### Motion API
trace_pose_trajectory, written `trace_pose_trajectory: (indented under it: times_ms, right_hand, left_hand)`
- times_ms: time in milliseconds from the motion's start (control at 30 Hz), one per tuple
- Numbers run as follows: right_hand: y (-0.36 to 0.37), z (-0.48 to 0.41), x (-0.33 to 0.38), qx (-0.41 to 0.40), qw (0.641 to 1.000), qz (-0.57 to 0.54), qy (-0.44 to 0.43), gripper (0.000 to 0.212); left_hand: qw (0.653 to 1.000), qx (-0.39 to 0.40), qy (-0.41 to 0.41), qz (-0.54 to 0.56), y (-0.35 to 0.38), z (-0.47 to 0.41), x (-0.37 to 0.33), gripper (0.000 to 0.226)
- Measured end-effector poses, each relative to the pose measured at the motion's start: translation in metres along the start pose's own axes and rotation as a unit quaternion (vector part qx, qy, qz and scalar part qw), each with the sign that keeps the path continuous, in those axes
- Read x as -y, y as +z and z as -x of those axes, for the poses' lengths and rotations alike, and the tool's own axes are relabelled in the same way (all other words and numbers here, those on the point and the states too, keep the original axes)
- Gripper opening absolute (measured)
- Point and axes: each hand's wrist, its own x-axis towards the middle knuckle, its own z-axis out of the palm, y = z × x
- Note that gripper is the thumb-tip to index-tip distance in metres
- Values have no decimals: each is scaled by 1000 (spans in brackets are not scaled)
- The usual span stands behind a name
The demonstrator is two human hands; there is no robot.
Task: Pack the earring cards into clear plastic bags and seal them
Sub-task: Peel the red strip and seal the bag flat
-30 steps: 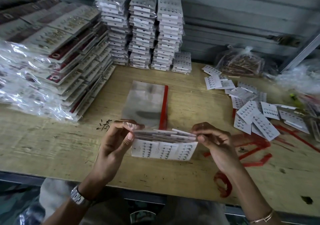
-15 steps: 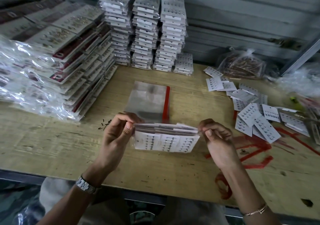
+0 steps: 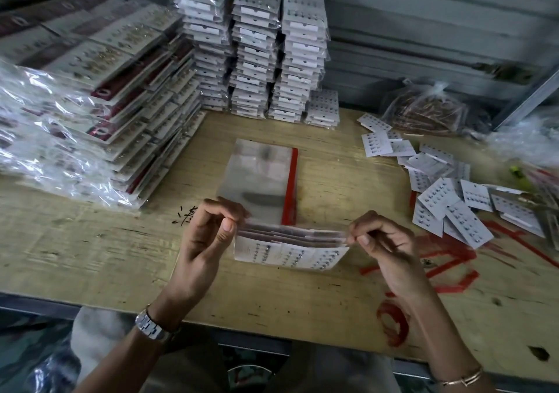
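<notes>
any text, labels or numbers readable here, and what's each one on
Black handwritten character on the wooden table, partly behind the left hand: not readable.
Red painted strokes on the table: partly covered, not readable.
Emblems on the dark red cards stacked at left: too blurred.
Earring cards in the held clear bag: no legible print.

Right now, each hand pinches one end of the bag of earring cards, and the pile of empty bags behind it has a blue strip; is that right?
No: the head view shows the strip on the pile of empty bags is red, not blue. The left hand and right hand each pinch one end of the bag of earring cards.
</notes>
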Motion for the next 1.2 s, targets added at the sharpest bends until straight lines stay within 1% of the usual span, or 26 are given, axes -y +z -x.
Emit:
trace_pose_trajectory:
  times_ms: [100, 167, 233, 300, 400, 500, 600, 700, 800, 867, 933, 1033, 1200]
  right_hand:
    - [0, 3, 3, 6, 1000, 22, -5, 10]
    - [1, 4, 7, 16, 999, 33, -11, 7]
    - [2, 5, 10, 19, 999, 42, -13, 11]
    - [2, 8, 12, 15, 998, 52, -12, 14]
    - [5, 12, 13, -2, 998, 60, -17, 12]
    - [12, 16, 13, -17, 999, 47, -16, 11]
    - [15, 18, 12, -21, 998, 58, -24, 10]
    - [16, 19, 14, -27, 996, 76, -39, 7]
    - [18, 18, 16, -62, 994, 84, -19, 11]
    - [23, 18, 17, -93, 994, 52, 2, 10]
    - [31, 19, 18, -133, 991, 11, 17, 11]
    - [39, 20, 18, -185, 982, 11, 32, 18]
    - [47, 27, 23, -220, 975, 8, 34, 15]
  left_hand:
    - [999, 5, 21, -35, 1, -1, -3, 8]
    - [998, 6, 25, -51, 0, 0, -5, 11]
    - [998, 4, 25, -60, -1, 1, -5, 10]
    - [998, -5, 16, -54, -2, 2, -4, 10]
    - [999, -25, 1, -37, -2, 4, 0, 16]
    - [999, -33, -10, -13, 0, 9, 0, 14]
    - [998, -50, -25, 5, 6, 12, 0, 13]
    - [996, -75, -43, -12, 12, 17, 0, 18]
    - [993, -96, -51, -51, 18, 19, -6, 24]
    - [990, -114, -53, -56, 22, 17, -11, 26]
    - [988, -130, -50, -61, 25, 15, -14, 24]
    - [984, -150, -53, -82, 28, 16, -15, 21]
    - [975, -194, -59, -90, 35, 19, -16, 21]
